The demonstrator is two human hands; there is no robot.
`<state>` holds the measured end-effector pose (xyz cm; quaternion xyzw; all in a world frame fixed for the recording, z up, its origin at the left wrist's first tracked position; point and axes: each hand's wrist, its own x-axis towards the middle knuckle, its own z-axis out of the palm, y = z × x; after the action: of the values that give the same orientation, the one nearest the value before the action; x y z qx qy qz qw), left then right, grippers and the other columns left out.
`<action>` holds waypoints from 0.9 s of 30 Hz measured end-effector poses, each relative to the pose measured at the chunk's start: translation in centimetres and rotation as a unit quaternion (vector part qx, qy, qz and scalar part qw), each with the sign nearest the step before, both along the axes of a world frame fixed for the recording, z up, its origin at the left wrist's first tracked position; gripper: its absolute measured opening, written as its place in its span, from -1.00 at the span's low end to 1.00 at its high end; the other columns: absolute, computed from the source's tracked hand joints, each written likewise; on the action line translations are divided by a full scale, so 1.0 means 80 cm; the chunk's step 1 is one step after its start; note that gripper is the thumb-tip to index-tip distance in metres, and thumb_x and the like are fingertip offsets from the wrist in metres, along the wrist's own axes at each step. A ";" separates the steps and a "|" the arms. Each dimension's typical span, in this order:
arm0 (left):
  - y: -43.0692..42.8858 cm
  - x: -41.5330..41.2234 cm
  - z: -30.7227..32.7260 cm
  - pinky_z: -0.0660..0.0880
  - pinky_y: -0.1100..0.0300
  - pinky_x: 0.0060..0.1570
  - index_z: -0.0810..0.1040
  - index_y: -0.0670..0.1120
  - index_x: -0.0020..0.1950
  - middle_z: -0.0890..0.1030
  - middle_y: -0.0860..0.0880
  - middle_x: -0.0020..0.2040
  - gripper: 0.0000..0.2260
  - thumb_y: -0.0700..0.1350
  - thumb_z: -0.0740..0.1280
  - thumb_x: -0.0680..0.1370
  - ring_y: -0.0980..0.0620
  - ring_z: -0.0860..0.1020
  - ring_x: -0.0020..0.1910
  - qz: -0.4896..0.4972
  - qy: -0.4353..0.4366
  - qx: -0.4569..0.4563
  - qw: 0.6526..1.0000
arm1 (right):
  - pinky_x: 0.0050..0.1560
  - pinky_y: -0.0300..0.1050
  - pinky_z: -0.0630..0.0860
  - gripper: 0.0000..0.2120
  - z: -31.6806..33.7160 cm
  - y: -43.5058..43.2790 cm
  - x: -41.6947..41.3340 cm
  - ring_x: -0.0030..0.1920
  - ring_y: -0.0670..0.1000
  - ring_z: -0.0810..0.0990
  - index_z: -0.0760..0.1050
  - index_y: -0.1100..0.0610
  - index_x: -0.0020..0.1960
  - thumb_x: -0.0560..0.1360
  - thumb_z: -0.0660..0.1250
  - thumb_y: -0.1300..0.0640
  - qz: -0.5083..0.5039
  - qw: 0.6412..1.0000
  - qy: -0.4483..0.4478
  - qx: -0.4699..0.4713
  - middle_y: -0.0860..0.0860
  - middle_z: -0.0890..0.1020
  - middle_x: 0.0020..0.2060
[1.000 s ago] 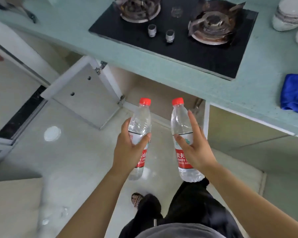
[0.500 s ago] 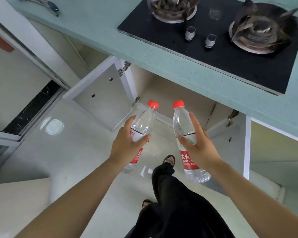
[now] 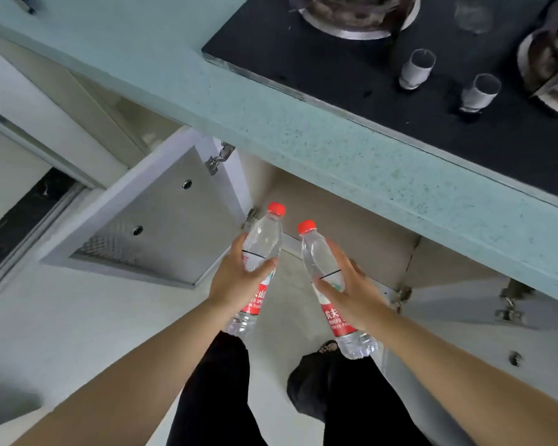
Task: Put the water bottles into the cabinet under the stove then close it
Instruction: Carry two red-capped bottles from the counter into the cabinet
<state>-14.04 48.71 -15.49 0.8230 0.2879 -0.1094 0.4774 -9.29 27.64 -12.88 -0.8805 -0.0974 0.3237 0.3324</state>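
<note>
- Clear plastic, red caps: two water bottles are both held in the air just in front of the open cabinet (image 3: 332,217), and neither is inside it yet.
- Left hand (image 3: 239,281) is wrapped round the middle of the left bottle (image 3: 264,239), thumb on the near side and fingers curled behind. The bottle leans with its cap toward the cabinet opening.
- Right hand (image 3: 351,294) grips the right bottle (image 3: 316,255) the same way, at the top of the red label, with its cap also pointing toward the opening.
- The two bottles are near each other but apart, above the pale floor (image 3: 78,317) and the person's dark trousers.
- The cabinet sits under the stove (image 3: 368,69), which is set in the speckled green tabletop (image 3: 303,130).
- Its left door (image 3: 161,226) is swung wide. The right door (image 3: 458,336) looks open too, though only part of it shows.
- What shows of the cabinet's interior is a plain back wall; its bottom is mostly hidden.
- Done, as I judge it: doors open, both bottles in hand and brought to the opening.
- Left to do: set both bottles inside, let go, then shut both doors. That puts the task at roughly a third.
</note>
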 end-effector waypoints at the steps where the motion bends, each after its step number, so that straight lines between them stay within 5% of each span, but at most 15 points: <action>1: 0.007 0.016 -0.027 0.47 0.10 0.01 0.19 0.17 0.40 0.55 0.08 0.19 -0.37 0.23 0.36 0.41 0.00 0.56 0.10 0.002 -0.005 -0.006 1.000 | -0.03 -0.08 0.41 -0.37 -0.029 0.010 0.010 0.01 0.03 0.51 -0.22 -0.47 0.34 0.48 0.15 -0.24 -0.013 1.000 0.001 0.009 -0.02 0.33 0.31; 6: 0.034 0.094 -0.196 0.47 0.19 -0.13 0.30 0.23 0.30 0.57 0.17 0.08 -0.51 0.17 0.39 0.42 0.15 0.58 -0.02 0.027 -0.050 -0.053 0.997 | 0.08 0.01 0.43 -0.34 -0.212 0.043 0.075 0.08 0.09 0.50 -0.20 -0.44 0.36 0.48 0.19 -0.19 -0.045 0.998 -0.038 0.003 0.03 0.38 0.24; 9: 0.047 0.143 -0.317 0.54 0.05 -0.05 0.33 0.24 0.18 0.58 0.10 0.06 -0.51 0.30 0.39 0.33 0.05 0.61 -0.04 0.026 -0.042 -0.063 0.997 | 0.00 -0.08 0.40 -0.31 -0.334 0.050 0.121 0.04 0.10 0.52 -0.18 -0.32 0.44 0.49 0.20 -0.17 -0.041 0.997 -0.058 -0.019 0.05 0.40 0.16; 11: 0.054 0.174 -0.389 0.53 0.16 -0.10 0.30 0.21 0.08 0.57 0.12 -0.04 -0.60 0.25 0.40 0.38 0.03 0.60 -0.09 0.017 -0.044 -0.037 0.998 | -0.04 -0.10 0.41 -0.30 -0.415 0.052 0.152 -0.02 0.10 0.52 -0.16 -0.27 0.46 0.49 0.21 -0.16 -0.034 0.997 -0.065 -0.031 0.10 0.42 0.09; 13: 0.059 0.202 -0.447 0.43 0.29 -0.24 0.30 0.15 0.19 0.54 0.11 -0.10 -0.62 0.17 0.36 0.46 0.05 0.55 -0.18 -0.021 -0.044 -0.001 0.999 | -0.08 -0.11 0.41 -0.29 -0.490 0.050 0.181 -0.06 0.09 0.53 -0.14 -0.25 0.46 0.48 0.23 -0.17 -0.026 0.996 -0.071 -0.043 0.12 0.45 0.06; 16: 0.068 0.240 -0.527 0.42 0.15 -0.07 0.24 0.09 0.36 0.54 0.06 0.02 -0.44 0.21 0.34 0.46 -0.03 0.54 -0.04 -0.092 -0.051 0.042 0.994 | -0.04 -0.09 0.45 -0.31 -0.581 0.046 0.221 0.02 0.12 0.54 -0.07 -0.23 0.47 0.46 0.23 -0.17 0.000 0.994 -0.080 -0.073 0.13 0.50 0.10; 23: 0.081 0.270 -0.627 0.48 -0.12 0.13 0.11 0.15 0.39 0.50 -0.01 0.04 -0.38 0.19 0.36 0.45 -0.18 0.56 0.07 -0.121 -0.056 0.043 0.990 | -0.07 0.03 0.52 -0.35 -0.698 0.064 0.262 -0.08 0.14 0.51 -0.09 -0.25 0.44 0.49 0.21 -0.09 -0.014 0.984 -0.156 -0.088 0.11 0.42 0.00; 27: 0.084 0.283 -0.636 0.53 0.05 -0.03 0.22 0.14 0.31 0.52 0.11 0.02 -0.45 0.05 0.43 0.43 0.00 0.59 -0.01 -0.087 -0.116 -0.022 0.989 | -0.08 -0.02 0.46 -0.37 -0.727 0.069 0.249 0.03 0.12 0.41 -0.08 -0.20 0.46 0.50 0.17 -0.11 -0.047 0.957 -0.243 -0.150 0.11 0.45 0.04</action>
<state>8.62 55.45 -66.36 0.8414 0.1555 -0.0610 0.5139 10.64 33.16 -71.01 -0.9758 -0.0843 0.0948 0.1779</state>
